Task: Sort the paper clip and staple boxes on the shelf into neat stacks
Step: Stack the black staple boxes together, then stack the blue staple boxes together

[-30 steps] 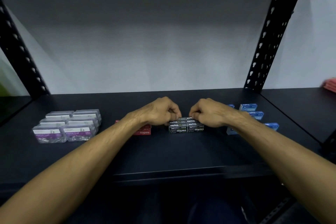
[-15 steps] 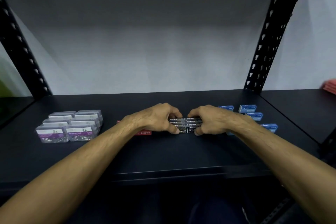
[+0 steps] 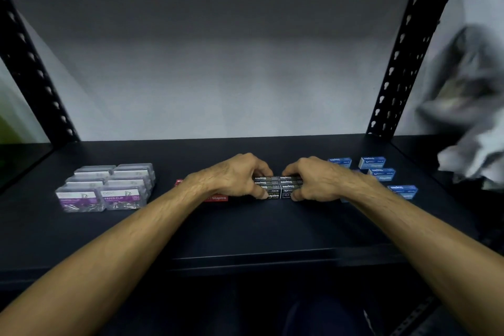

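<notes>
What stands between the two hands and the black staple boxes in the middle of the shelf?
Nothing visible. The left hand and right hand already touch the stack of black staple boxes from its two sides. The red staple box lies under the left wrist, beside the stack.

Black staple boxes (image 3: pixel 278 187) sit stacked mid-shelf (image 3: pixel 245 226). Left of them lie red staple boxes (image 3: pixel 218 197), then clear paper clip boxes (image 3: pixel 109 185) in rows. Blue staple boxes (image 3: pixel 381 172) lie scattered to their right.

Black staple boxes (image 3: pixel 278 188), white lettering; red staple box (image 3: pixel 218 198); blue staple boxes (image 3: pixel 381 173); clear purple-labelled paper clip boxes (image 3: pixel 109 188).
</notes>
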